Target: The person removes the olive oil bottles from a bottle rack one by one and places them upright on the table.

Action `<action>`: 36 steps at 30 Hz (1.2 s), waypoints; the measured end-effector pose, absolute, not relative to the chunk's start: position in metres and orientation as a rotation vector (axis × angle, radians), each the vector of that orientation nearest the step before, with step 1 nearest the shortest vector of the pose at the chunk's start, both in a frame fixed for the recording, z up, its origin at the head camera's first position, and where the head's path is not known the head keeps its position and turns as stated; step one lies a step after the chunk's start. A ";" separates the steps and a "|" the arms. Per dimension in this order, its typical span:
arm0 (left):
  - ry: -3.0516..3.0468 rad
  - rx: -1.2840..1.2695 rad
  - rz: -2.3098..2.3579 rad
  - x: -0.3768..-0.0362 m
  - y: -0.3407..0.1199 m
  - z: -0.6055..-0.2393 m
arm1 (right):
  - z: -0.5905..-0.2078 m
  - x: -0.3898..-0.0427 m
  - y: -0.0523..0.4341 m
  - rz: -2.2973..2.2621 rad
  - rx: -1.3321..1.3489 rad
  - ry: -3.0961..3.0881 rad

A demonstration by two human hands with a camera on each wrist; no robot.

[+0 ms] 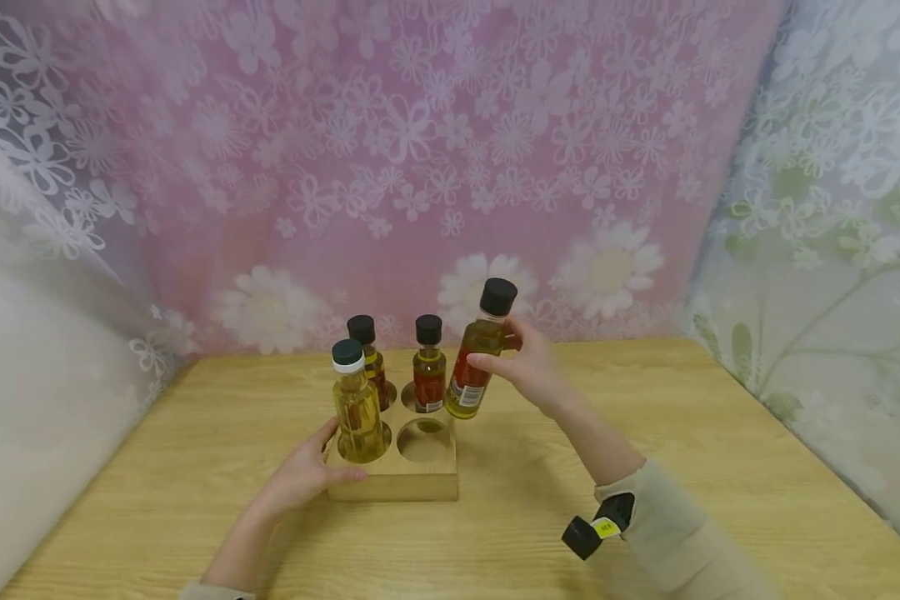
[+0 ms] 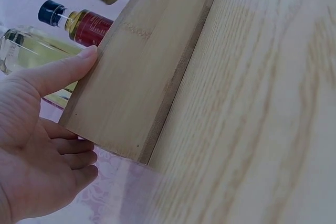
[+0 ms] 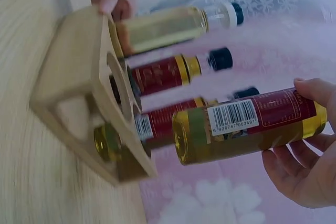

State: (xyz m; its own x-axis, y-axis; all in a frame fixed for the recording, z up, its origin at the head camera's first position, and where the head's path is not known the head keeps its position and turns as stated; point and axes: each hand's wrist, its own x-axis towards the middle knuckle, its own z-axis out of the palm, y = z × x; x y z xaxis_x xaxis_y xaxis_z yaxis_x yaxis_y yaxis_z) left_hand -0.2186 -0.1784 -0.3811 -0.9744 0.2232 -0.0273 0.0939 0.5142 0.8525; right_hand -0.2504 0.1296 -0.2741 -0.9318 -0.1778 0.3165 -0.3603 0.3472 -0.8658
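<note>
My right hand (image 1: 528, 367) is wrapped around the red-labelled glass oil bottle with a black cap (image 1: 478, 354), tilted in the air just above the empty front hole (image 1: 423, 439) of the square wooden four-hole rack (image 1: 412, 479). My left hand (image 1: 303, 475) rests flat-fingered against the rack's near corner on the pale wooden tabletop (image 1: 720, 467). The bottle looks heavy, smooth and breakable, so mid-body is the grip. Three bottles (image 1: 429, 375) stand close beyond my fingers.
</note>
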 end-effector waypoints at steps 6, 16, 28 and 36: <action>2.592 0.255 1.479 -0.217 -0.178 -0.388 | -0.282 -0.260 0.169 1.549 0.381 -2.469; 2.585 0.260 1.477 -0.216 -0.180 -0.388 | -0.305 -0.278 0.231 1.467 0.202 -2.524; 2.569 0.288 1.498 -0.218 -0.179 -0.385 | -0.328 -0.296 0.279 1.403 -0.073 -2.512; 2.573 0.288 1.495 -0.219 -0.179 -0.382 | -0.332 -0.303 0.293 1.354 -0.143 -2.503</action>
